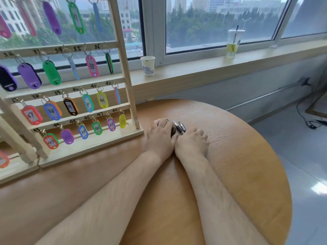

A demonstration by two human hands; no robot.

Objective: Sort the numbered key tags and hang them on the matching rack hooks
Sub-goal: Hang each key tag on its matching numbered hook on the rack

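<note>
Left hand [161, 136] curls over dark key tags [180, 127]; right hand [192, 142] bends its fingers beside them, hold unclear. Isolate one tag and read its number first.

Left hand [161, 137] hides most of a dark object [173, 131].

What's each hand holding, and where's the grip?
Left hand curls over dark key tags from above; exact grip hidden. Right hand rests beside, nothing visibly held.

- Likely an office, high up;
- wide windows [221, 23] over city towers;
- paper cup [148, 65] and iced drink [233, 43] on the sill [194, 68];
- round wooden table [238, 156]; floor cables [311, 125]
</note>
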